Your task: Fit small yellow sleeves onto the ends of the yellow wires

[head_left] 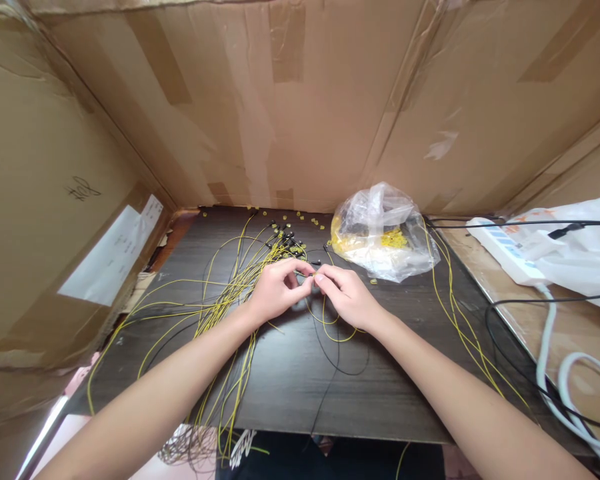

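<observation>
My left hand and my right hand meet over the middle of the dark table. The fingertips of both are pinched together on something small, mostly hidden between them. A thin yellow wire loop and a thin dark wire hang below the fingers. Beside and under my left forearm lies a bundle of yellow wires. Its ends carry small black pieces, heaped behind my left hand among little yellow pieces. Behind my right hand sits a clear plastic bag with yellow pieces inside.
Cardboard walls stand at the back and sides. At the right are a white power strip, a white plastic bag, black cables and a coiled white cord. More yellow wires run down the table's right side.
</observation>
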